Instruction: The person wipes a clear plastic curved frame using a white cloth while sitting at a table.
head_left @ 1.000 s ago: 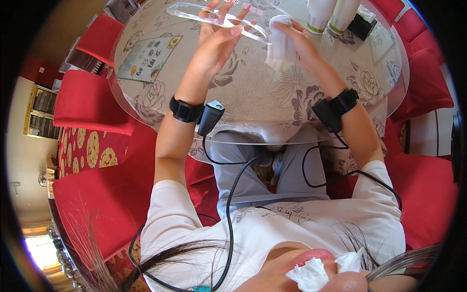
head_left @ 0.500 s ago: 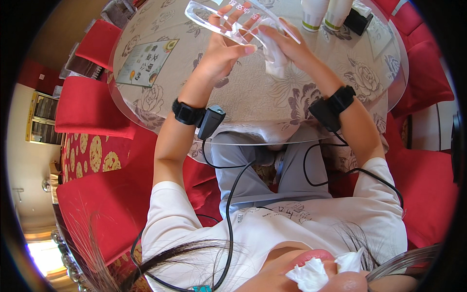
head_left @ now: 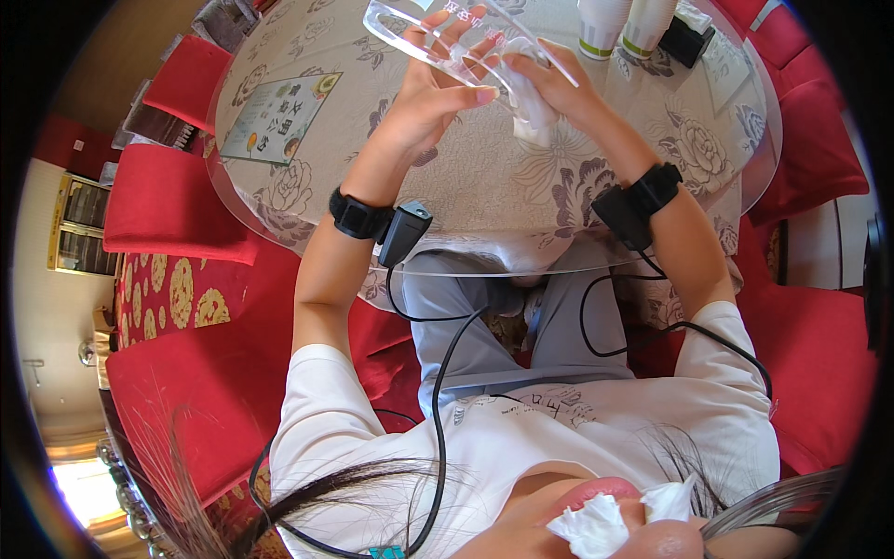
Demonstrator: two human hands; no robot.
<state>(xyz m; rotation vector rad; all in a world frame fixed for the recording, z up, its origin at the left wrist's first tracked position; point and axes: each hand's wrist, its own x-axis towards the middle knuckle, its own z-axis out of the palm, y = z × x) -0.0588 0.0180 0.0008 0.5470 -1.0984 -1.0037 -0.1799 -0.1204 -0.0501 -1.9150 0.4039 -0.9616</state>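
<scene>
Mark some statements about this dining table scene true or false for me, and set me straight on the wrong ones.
1. The left hand touches a clear plastic piece. True.
2. The right hand is empty. False: it holds a white cloth or tissue.
3. White cups stand on the table. True.
4. The black holder is left of the cups. False: it is to their right.
5. A rectangular card lies left of both hands. True.
6. The chairs are blue. False: they are red.
</scene>
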